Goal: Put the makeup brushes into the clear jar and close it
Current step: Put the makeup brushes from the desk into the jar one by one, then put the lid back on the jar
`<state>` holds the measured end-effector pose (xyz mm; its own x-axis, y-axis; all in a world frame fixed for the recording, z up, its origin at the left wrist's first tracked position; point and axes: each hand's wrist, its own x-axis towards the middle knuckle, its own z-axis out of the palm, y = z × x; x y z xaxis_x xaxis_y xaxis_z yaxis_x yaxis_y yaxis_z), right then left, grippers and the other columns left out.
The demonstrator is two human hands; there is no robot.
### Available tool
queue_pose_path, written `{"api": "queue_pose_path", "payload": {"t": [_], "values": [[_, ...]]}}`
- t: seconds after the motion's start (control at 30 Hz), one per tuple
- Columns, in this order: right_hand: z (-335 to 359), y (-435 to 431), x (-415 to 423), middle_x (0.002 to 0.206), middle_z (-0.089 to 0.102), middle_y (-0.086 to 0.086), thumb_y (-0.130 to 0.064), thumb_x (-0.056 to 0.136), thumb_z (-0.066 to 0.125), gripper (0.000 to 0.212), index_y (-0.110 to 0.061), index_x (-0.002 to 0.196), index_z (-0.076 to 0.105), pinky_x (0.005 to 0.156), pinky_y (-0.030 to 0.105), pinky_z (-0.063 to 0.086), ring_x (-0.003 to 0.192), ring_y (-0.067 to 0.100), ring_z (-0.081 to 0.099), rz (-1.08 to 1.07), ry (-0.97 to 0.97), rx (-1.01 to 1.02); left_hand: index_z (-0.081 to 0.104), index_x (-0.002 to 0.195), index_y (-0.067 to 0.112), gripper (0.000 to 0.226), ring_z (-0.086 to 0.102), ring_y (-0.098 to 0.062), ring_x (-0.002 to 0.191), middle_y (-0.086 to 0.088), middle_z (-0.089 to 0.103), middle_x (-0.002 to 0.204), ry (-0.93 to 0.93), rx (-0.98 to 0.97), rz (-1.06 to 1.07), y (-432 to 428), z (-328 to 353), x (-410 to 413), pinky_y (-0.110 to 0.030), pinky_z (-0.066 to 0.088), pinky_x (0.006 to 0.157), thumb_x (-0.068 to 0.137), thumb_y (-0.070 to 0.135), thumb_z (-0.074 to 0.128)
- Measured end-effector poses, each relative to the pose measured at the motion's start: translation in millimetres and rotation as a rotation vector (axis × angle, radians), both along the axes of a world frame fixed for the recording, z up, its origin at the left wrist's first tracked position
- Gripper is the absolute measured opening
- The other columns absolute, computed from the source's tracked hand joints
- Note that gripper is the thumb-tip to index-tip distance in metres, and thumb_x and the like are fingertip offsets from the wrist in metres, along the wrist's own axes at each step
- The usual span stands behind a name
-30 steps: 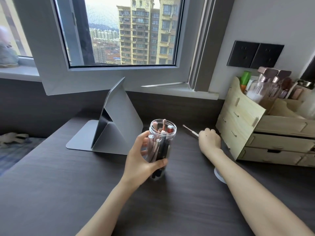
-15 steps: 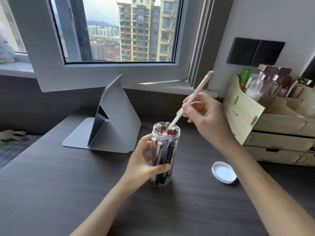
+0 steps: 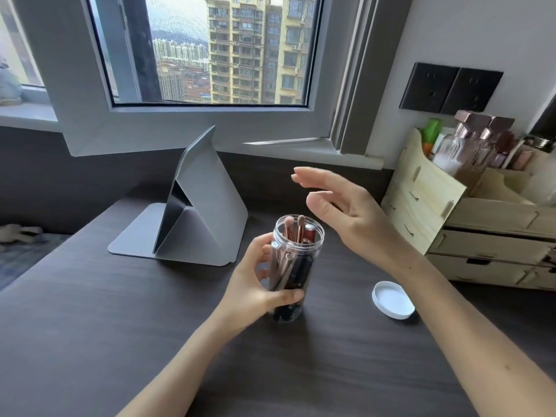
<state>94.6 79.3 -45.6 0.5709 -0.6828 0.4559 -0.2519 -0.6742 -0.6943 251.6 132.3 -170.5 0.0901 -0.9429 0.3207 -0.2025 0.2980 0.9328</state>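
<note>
The clear jar [image 3: 313, 236] stands upright on the dark desk [image 3: 90, 311], lidless, with several makeup brushes [image 3: 293, 228] inside, bristles up. My left hand [image 3: 255, 284] wraps around the jar's lower left side. My right hand [image 3: 346, 212] hovers just above and to the right of the jar's mouth, fingers spread, holding nothing. The white lid [image 3: 392, 299] lies on the desk to the right of the jar, under my right forearm.
A grey folded tablet stand [image 3: 198, 206] sits behind the jar to the left. A wooden drawer organiser [image 3: 451, 224] with bottles stands at the right against the wall. An open window frame [image 3: 192, 127] juts over the desk's back edge.
My right hand picked a brush off the desk, lowered it into the jar and let go; it now hovers open above the jar. The left hand kept hold of the jar.
</note>
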Motion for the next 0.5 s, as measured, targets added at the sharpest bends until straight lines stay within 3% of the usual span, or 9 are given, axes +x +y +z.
{"api": "queue_pose_path", "payload": {"t": [0.13, 0.27, 0.3, 0.4, 0.43, 0.5], "values": [[-8.6, 4.7, 3.1, 0.13, 0.061, -0.001, -0.035, 0.094, 0.041, 0.042, -0.014, 0.124, 0.061, 0.11, 0.019, 0.034, 0.128, 0.006, 0.047, -0.019, 0.249, -0.282, 0.047, 0.123, 0.036, 0.081, 0.059, -0.022, 0.113, -0.005, 0.063, 0.117, 0.019, -0.011, 0.0, -0.5, -0.7, 0.1, -0.039, 0.045, 0.1, 0.053, 0.024, 0.087], [-9.8, 5.4, -29.9, 0.12, 0.065, -0.005, -0.032, 0.095, 0.045, 0.033, -0.019, 0.119, 0.064, 0.096, 0.012, 0.04, 0.113, 0.002, 0.055, -0.227, 0.097, -0.177, 0.045, 0.123, 0.039, 0.082, 0.057, -0.022, 0.116, -0.003, 0.061, 0.12, 0.025, -0.001, -0.025, -0.4, -0.7, 1.8, -0.043, 0.043, 0.103, 0.053, 0.027, 0.086], [-14.6, 2.2, -45.5, 0.122, 0.063, -0.008, -0.034, 0.095, 0.048, 0.032, -0.023, 0.121, 0.062, 0.094, 0.015, 0.04, 0.113, 0.003, 0.054, -0.309, 0.211, -0.133, 0.044, 0.124, 0.039, 0.083, 0.056, -0.023, 0.117, -0.003, 0.061, 0.121, 0.022, 0.005, -0.036, -0.5, -1.0, 2.0, -0.044, 0.042, 0.103, 0.053, 0.028, 0.086], [-44.5, -7.1, -87.9, 0.137, 0.05, -0.005, -0.047, 0.087, 0.055, 0.054, -0.029, 0.136, 0.044, 0.102, 0.03, 0.039, 0.127, 0.014, 0.045, -0.467, 0.858, 0.075, 0.041, 0.125, 0.041, 0.084, 0.055, -0.019, 0.118, 0.001, 0.059, 0.123, 0.026, 0.033, -0.061, 0.3, -0.1, 1.4, -0.04, 0.041, 0.103, 0.053, 0.032, 0.084], [-55.5, -8.2, -96.4, 0.139, 0.047, -0.002, -0.05, 0.084, 0.058, 0.063, -0.03, 0.14, 0.038, 0.104, 0.033, 0.039, 0.13, 0.017, 0.042, -0.472, 0.981, 0.147, 0.041, 0.124, 0.042, 0.084, 0.055, -0.016, 0.117, 0.002, 0.059, 0.124, 0.032, 0.041, -0.068, 1.1, 1.2, 0.8, -0.037, 0.042, 0.102, 0.052, 0.033, 0.083], [-72.9, -9.3, -105.4, 0.138, 0.045, 0.001, -0.053, 0.079, 0.062, 0.074, -0.032, 0.143, 0.031, 0.102, 0.034, 0.04, 0.131, 0.021, 0.04, -0.494, 1.05, 0.212, 0.042, 0.123, 0.042, 0.082, 0.055, -0.015, 0.117, 0.001, 0.058, 0.124, 0.053, 0.026, -0.072, 2.0, 3.5, 0.6, -0.034, 0.042, 0.102, 0.052, 0.036, 0.083]]}}
